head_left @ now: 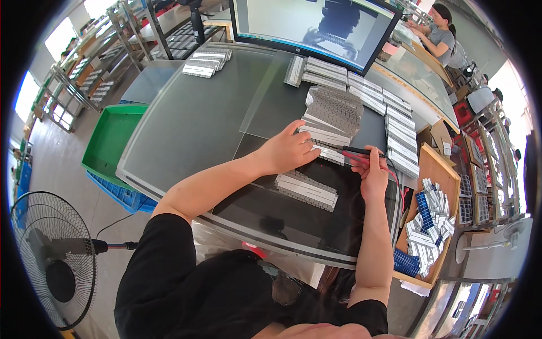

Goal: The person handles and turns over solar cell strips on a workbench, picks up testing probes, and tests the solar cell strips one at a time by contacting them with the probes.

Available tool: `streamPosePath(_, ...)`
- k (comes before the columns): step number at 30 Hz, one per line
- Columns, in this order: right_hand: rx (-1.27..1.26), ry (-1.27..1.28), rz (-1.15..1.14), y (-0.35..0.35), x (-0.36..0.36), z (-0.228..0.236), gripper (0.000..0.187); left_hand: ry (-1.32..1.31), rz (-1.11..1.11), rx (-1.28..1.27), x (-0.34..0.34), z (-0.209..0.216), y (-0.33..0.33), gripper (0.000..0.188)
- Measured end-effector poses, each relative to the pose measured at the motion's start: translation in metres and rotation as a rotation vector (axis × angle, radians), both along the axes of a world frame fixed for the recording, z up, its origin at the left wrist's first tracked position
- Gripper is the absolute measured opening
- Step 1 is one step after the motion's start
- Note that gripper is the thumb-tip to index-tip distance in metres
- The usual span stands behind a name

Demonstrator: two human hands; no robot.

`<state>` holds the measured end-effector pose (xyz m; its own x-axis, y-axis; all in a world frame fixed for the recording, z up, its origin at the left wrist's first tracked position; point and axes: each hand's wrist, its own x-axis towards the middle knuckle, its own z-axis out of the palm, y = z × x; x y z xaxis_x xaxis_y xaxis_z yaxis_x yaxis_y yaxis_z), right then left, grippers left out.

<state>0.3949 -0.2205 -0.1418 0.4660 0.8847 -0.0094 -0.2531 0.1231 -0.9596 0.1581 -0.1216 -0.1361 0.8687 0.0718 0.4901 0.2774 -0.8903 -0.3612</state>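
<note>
My left hand (pixel 289 150) is closed with its fingertips on the left end of a narrow white-and-grey strip (pixel 328 152) with toothed edges. My right hand (pixel 371 172) grips a black pen-like test probe (pixel 361 150) and a red one (pixel 361 158), with leads trailing from it; the black tip points left over the strip. Just beyond both hands is a stack of similar strips (pixel 334 110), grey and perforated-looking. Closer to me, a small group of strips (pixel 306 191) lies on the dark glass.
Rows of strips (pixel 402 133) line the right and back; another group (pixel 206 61) lies far left. A monitor (pixel 316 28) stands behind. At right is a wooden box (pixel 446 169) of loose strips; at left, a green tray (pixel 110 138) and fan (pixel 53 260). A person (pixel 440 37) sits far right.
</note>
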Motion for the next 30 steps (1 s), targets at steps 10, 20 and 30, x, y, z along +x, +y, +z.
streamPosePath(10,0.027,0.02,-0.049,-0.001,0.006,0.0,0.031,0.002,-0.184,0.057,-0.034,0.017,-0.062,0.028)
streamPosePath(20,0.008,-0.022,-0.026,0.0,0.006,0.0,0.032,-0.26,0.076,-0.476,-0.006,0.012,-0.016,0.049)
streamPosePath(30,-0.007,-0.041,-0.037,-0.001,0.006,0.002,0.033,-0.223,0.133,-0.492,0.008,-0.014,0.013,0.049)
